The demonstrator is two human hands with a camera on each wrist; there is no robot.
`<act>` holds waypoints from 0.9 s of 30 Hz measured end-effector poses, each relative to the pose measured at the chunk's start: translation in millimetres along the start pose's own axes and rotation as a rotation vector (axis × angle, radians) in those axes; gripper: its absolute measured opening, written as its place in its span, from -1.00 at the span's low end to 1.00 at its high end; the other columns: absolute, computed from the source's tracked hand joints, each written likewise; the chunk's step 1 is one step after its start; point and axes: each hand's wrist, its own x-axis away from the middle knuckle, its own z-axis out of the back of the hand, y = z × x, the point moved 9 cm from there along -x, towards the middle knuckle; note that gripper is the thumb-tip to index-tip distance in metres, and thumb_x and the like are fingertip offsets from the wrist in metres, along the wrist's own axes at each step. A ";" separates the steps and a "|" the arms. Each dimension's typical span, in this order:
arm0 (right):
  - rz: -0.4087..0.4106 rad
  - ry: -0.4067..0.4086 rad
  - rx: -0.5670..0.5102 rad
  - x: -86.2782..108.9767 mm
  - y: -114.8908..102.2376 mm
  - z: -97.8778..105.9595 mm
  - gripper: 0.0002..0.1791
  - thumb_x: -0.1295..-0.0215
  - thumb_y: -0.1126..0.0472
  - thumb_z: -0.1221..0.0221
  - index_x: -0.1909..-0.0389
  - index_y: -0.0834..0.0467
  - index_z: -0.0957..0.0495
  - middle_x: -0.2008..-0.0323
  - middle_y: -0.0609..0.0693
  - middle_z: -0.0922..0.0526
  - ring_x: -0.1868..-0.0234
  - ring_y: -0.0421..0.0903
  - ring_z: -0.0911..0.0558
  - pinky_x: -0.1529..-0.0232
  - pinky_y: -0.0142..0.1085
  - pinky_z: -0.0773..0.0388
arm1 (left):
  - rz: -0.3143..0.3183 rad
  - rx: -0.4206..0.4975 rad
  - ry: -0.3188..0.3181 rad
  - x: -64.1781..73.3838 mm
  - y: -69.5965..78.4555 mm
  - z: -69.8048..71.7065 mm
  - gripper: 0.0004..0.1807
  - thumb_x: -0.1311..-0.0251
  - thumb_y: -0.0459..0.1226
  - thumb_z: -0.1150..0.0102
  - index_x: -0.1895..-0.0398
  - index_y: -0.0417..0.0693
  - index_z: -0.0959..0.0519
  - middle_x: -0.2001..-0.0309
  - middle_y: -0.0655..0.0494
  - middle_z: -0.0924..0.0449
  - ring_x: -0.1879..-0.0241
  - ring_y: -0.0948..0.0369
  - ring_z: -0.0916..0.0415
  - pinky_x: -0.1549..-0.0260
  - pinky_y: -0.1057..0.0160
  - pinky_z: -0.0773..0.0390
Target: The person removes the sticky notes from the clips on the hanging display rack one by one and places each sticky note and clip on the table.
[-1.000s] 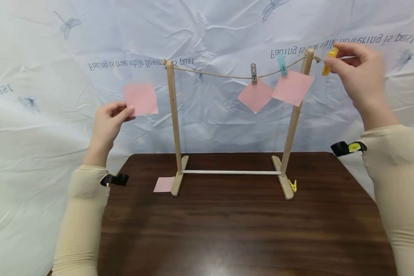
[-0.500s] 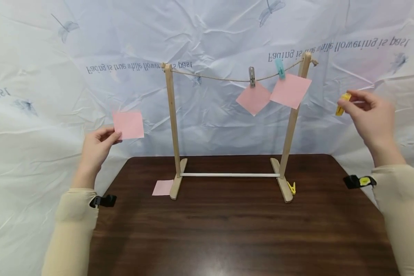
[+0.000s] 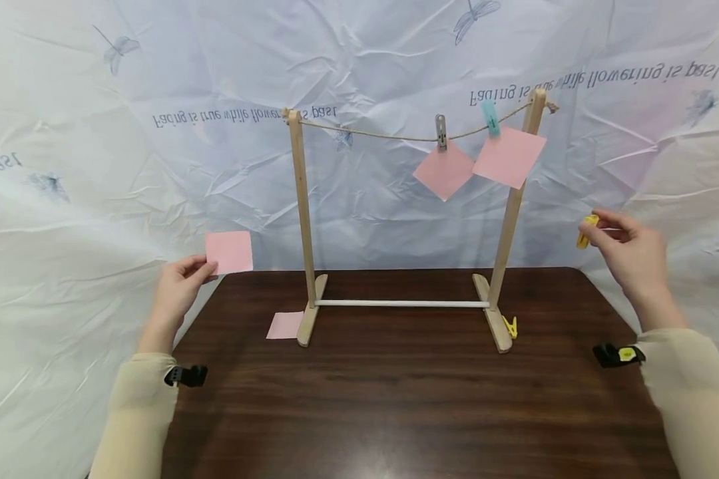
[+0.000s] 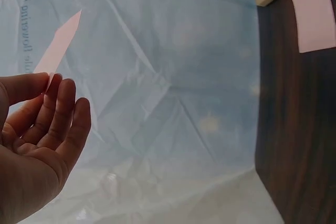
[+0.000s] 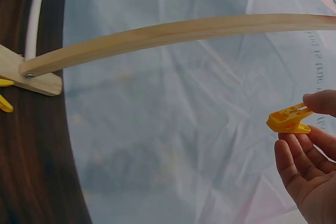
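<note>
My left hand (image 3: 176,293) pinches a pink paper square (image 3: 230,252) by its lower left corner, left of the wooden stand (image 3: 302,206). In the left wrist view the paper (image 4: 62,43) shows almost edge-on between thumb and fingers. Out to the right of the stand, my right hand (image 3: 632,259) holds a yellow clothespin (image 3: 587,231); thumb and fingertips grip its handle end in the right wrist view, where the clothespin (image 5: 289,119) points away from the palm. On the twine (image 3: 371,136), a metal clip (image 3: 441,132) and a teal clothespin (image 3: 490,118) each hold up a pink paper square.
A pink paper square (image 3: 285,325) lies on the dark wooden table (image 3: 395,386) against the stand's left foot. Beside the right foot rests another yellow clothespin (image 3: 511,326). A white rod (image 3: 401,303) joins the two feet. Behind everything hangs a pale printed sheet (image 3: 383,219).
Both hands have come down from near the twine's height, the left with the pink paper, the right with the yellow clothespin. The hanging papers stay clipped in place.
</note>
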 end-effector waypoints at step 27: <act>-0.066 -0.150 0.149 32.9 65.5 -36.8 -0.24 -0.39 -0.21 -0.19 -0.38 0.26 -0.43 0.16 -0.31 -0.43 0.25 -0.51 -0.41 0.47 -0.51 -0.42 | 0.270 -0.228 -0.247 27.1 -119.2 -37.5 -0.48 -0.50 -0.19 -0.08 -0.19 -0.56 -0.45 0.16 -0.30 -0.70 0.25 0.07 -0.66 0.21 0.19 -0.63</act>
